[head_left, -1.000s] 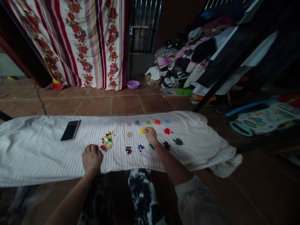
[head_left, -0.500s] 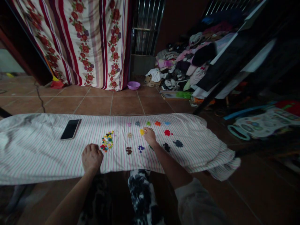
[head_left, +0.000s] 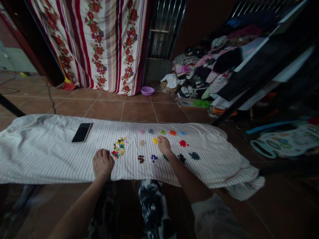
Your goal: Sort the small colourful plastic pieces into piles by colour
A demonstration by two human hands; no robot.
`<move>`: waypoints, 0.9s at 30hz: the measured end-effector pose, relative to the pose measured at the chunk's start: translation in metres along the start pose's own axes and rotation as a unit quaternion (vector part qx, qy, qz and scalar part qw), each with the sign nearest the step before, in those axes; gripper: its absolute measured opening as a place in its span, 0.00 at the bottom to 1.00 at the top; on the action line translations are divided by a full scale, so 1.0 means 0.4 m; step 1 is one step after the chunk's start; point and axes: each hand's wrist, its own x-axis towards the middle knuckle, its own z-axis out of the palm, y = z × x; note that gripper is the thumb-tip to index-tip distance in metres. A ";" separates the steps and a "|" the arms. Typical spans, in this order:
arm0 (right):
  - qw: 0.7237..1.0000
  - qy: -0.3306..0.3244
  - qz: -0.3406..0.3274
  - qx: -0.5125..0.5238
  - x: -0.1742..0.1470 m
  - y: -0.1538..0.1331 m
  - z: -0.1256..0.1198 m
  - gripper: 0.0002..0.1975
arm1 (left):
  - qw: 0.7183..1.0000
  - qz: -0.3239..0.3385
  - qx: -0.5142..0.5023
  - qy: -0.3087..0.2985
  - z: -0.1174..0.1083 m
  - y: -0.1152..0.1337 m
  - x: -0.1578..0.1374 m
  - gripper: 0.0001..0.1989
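Observation:
My right hand is closed in a pinch, its fingertips at the edge of a pile of small yellow pieces. Whatever lies between those fingertips is too small to make out. Palm down on the striped cloth, my left hand rests with its fingers slightly bent and apart. Just beyond it lies a mixed heap of small coloured pieces. Around my right hand are brown, dark blue, red, orange and beige piles. My forearm partly hides a green pile.
A phone lies on the cloth at the left. Black and dark grey piles sit right of my right forearm. Past the table, a purple basin stands on the tiled floor beside a curtain and heaped clothes.
The whole view has shifted, so the table and room appear farther right. My right hand stays at the yellow pile, and my left hand stays beside the mixed heap.

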 end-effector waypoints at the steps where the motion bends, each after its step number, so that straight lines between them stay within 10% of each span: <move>1: 1.000 0.003 -0.004 -0.004 0.000 -0.002 -0.004 0.20 | 1.000 -0.001 0.000 -0.001 -0.001 0.001 0.001 0.09; 10: 0.989 0.064 -0.132 0.037 0.002 -0.076 0.001 0.19 | 1.000 -0.006 0.001 -0.004 -0.003 0.010 0.004 0.12; 20: 0.961 -0.103 -0.256 0.032 -0.007 -0.295 0.119 0.16 | 1.000 -0.003 0.027 0.000 0.004 0.017 0.006 0.19; 27: 0.959 -0.168 -0.227 -0.022 0.003 -0.395 0.161 0.16 | 0.999 0.000 0.035 0.003 0.005 0.019 0.008 0.19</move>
